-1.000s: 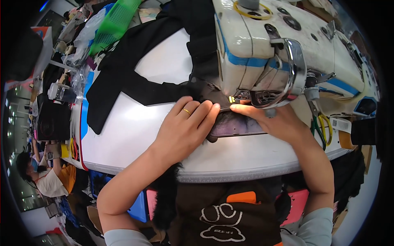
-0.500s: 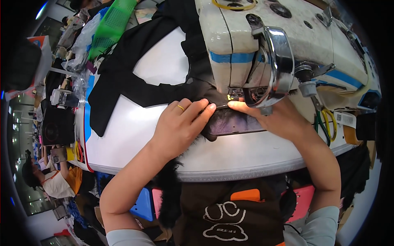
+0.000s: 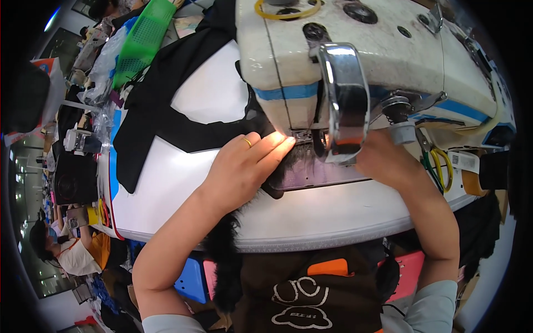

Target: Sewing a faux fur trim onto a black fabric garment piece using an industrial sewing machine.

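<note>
In the head view, the black fabric [image 3: 186, 133] lies on the white bench [image 3: 316, 222], spread toward its left and far edges and running to the sewing machine [image 3: 383, 61]. A black fur strip [image 3: 222, 261] hangs at the bench's front edge, below the left wrist. The left hand [image 3: 236, 172] has its fingers close together, tips on the fabric beside the presser foot [image 3: 301, 135]; whether they pinch it, I cannot tell. The right hand [image 3: 386, 161] is partly behind the chrome guard [image 3: 347, 94], its grip hidden. The fabric looks light and limp, the fur soft, perhaps slippery; 2 or 3 fingertips flat near the edge should suit.
</note>
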